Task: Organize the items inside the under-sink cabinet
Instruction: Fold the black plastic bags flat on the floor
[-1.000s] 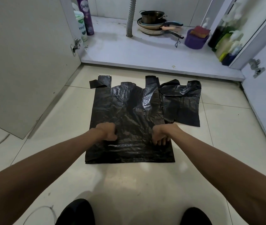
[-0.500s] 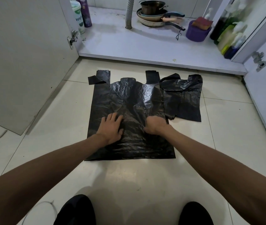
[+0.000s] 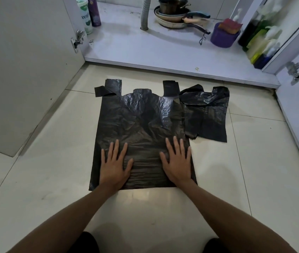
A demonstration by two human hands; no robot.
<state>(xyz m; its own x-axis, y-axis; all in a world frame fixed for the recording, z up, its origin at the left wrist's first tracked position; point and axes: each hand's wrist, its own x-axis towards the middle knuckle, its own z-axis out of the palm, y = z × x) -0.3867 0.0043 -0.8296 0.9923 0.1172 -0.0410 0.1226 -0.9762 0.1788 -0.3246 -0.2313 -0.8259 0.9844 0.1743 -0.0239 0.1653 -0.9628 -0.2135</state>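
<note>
A large black plastic bag [image 3: 141, 123] lies spread flat on the tiled floor in front of the open under-sink cabinet, handles pointing toward the cabinet. My left hand [image 3: 115, 163] presses flat on its lower left part, fingers straight and spread. My right hand [image 3: 178, 161] presses flat on its lower right part, near the bag's right edge. A second, smaller black bag [image 3: 210, 114] lies crumpled beside it on the right, partly tucked under the big one.
Inside the cabinet [image 3: 136, 50]: stacked pans [image 3: 174, 15] by the grey drain hose [image 3: 145, 13], a purple tub with a sponge [image 3: 224, 34], spray bottles [image 3: 261, 37] at right, two bottles [image 3: 90, 13] at left. Open doors [image 3: 22, 70] flank both sides.
Both hands went from curled fists on the bag to flat open palms. They slid apart and toward me, smoothing the bag's lower half.
</note>
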